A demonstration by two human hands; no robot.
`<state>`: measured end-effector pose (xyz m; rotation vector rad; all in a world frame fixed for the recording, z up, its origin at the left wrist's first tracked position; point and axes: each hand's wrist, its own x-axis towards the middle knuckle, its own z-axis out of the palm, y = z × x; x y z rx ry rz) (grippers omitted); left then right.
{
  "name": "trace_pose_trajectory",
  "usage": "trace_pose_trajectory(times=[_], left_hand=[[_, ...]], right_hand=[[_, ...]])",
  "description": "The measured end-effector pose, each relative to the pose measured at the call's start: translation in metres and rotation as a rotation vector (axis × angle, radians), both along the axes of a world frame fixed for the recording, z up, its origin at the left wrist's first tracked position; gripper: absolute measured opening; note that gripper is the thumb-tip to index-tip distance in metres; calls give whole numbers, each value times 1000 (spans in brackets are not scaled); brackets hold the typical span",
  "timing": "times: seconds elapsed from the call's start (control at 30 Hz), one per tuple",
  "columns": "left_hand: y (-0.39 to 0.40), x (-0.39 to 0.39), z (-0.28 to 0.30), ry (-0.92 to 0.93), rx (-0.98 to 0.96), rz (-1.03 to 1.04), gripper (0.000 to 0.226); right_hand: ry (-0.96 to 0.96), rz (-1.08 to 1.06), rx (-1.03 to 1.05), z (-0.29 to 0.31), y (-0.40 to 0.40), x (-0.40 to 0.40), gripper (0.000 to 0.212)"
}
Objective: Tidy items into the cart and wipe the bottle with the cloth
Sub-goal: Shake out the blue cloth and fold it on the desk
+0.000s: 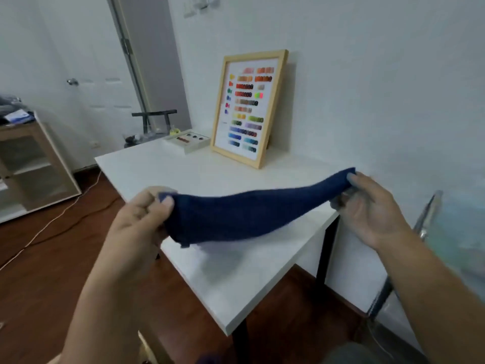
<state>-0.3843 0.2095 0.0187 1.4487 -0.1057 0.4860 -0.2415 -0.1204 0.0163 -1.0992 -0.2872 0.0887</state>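
Note:
A dark blue cloth (244,214) is stretched between both hands above the white table (236,279). My left hand (141,214) pinches its near-left end between thumb and fingers. My right hand (367,206) grips the far-right end, close to the wall. The cloth sags in the middle and hangs just over the tabletop. No bottle shows in this view. A blurred metal-framed object (425,219) at the right edge may be the cart; I cannot tell.
A wooden frame with colour swatches (249,106) leans against the wall at the back of the table. A small white tray (187,140) lies beside it. A dark chair back (154,116) stands behind the table. A cabinet (34,164) and a floor cable (52,219) are at left.

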Motion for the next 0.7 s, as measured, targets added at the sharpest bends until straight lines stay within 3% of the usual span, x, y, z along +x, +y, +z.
trace_pose_trajectory(times=[0.07, 0.13, 0.2, 0.33, 0.47, 0.7], left_hand=[[-10, -22, -30, 153, -33, -138, 9], [-12, -35, -49, 273, -108, -200, 28], [-13, -38, -53, 339, -130, -164, 23], [-10, -12, -60, 387, -36, 191, 9], [-10, 33, -79, 385, 187, 654, 7], [-3, 76, -95, 439, 377, 856, 7]], right_hand=[[-17, -45, -93, -35, -17, -10, 14], [-41, -54, -142, -57, -29, -17, 21], [-54, -88, -218, -62, -30, -19, 23], [-82, -139, -557, -63, -8, 0, 16], [-119, -172, -694, -61, 21, 40, 16], [-122, -245, -1084, -73, 64, 100, 34]])
